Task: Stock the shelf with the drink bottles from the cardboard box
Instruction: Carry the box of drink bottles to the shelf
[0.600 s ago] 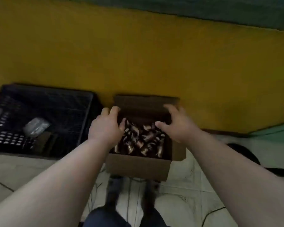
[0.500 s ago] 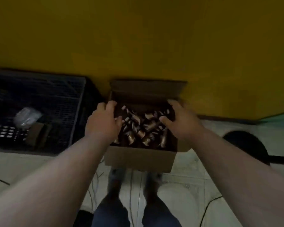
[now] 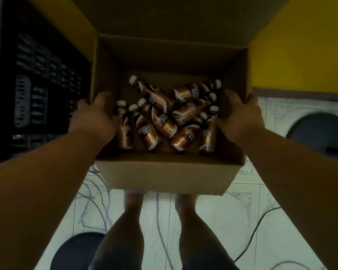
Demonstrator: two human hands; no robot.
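The cardboard box (image 3: 164,172) is the landmark. In it the drink bottles (image 3: 164,117) lie in a loose heap on its bottom. The left hand (image 3: 95,115) is on its left wall, the right hand (image 3: 240,115) on its right wall. A crate (image 3: 37,84) stands to its left, the wall (image 3: 300,45) behind it, the floor (image 3: 213,221) below it.

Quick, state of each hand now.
Left hand: closed on the box's left wall.
Right hand: closed on the box's right wall.
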